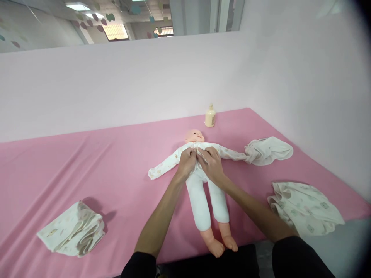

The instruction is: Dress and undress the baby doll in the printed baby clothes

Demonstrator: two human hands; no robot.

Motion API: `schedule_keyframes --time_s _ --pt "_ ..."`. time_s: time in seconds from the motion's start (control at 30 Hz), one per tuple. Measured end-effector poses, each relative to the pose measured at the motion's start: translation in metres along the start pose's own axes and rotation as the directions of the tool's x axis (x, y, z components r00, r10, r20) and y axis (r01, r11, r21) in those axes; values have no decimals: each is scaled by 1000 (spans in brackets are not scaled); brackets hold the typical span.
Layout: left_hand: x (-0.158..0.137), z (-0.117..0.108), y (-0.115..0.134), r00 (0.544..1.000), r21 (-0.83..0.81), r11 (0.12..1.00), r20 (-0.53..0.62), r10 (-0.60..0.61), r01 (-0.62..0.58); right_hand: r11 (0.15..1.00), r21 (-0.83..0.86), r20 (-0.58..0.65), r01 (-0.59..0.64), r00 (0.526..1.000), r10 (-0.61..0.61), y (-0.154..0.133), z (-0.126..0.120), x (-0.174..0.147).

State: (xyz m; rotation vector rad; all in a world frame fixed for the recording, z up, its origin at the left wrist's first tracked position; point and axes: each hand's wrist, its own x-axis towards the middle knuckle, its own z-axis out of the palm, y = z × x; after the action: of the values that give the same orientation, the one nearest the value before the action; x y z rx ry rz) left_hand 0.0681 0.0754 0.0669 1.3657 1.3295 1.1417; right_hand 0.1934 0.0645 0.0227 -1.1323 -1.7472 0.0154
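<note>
A baby doll (194, 136) lies on its back on the pink sheet, head toward the wall and bare feet toward me. It wears a white patterned top (167, 166) with its sleeves spread to both sides, and white trousers (199, 202). Over the chest, my left hand (188, 160) pinches the front of the top. Close beside it, my right hand (211, 162) has bent fingers on the same front. Both hands' fingertips nearly meet at the middle of the chest. What exactly lies between them, a fastening or only cloth, is hidden.
A cream pump bottle (210, 117) stands behind the doll's head near the wall. Crumpled white cloth (268, 150) lies by the right sleeve end. A folded patterned cloth (72, 229) is at the left, another patterned cloth (307, 206) at the right edge of the pink sheet (124, 173).
</note>
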Motion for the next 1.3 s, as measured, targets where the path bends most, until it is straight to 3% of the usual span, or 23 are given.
schedule_keyframes --time_s 0.1,0.27,0.43,0.53,0.7,0.8,0.9,1.0,1.07,1.17,1.3 --pt "1 0 0 999 -74 996 0 -40 40 982 -163 40 93 995 -87 2 1 -3" --pt "1 -2 2 998 -97 993 6 -66 66 993 -96 28 67 998 -64 3 4 -3" --pt "-4 -12 7 998 76 997 68 -19 14 999 50 79 -13 997 9 2 -6 -7" --pt "-20 -17 9 983 241 969 185 3 -49 999 20 194 38 980 -41 2 -21 -21" --pt "-60 -18 8 949 619 752 314 25 -225 970 -166 317 176 941 -116 5 -45 -46" --pt "-79 -20 0 940 694 653 332 83 -303 938 -246 332 242 931 -153 7 -51 -51" --pt "-87 -24 -14 934 743 566 280 223 -358 923 -277 338 267 926 -167 10 -51 -50" --pt "-88 -25 -33 913 818 464 169 371 -340 968 -163 274 188 952 -139 10 -49 -47" --pt "-85 -24 -45 870 847 387 163 464 -365 996 -2 211 87 974 -84 9 -49 -45" --pt "-80 -25 -56 769 859 214 272 578 -465 979 196 180 -57 984 21 7 -51 -42" --pt "-78 -35 -56 664 842 83 354 659 -533 986 156 170 -56 985 29 16 -62 -54"
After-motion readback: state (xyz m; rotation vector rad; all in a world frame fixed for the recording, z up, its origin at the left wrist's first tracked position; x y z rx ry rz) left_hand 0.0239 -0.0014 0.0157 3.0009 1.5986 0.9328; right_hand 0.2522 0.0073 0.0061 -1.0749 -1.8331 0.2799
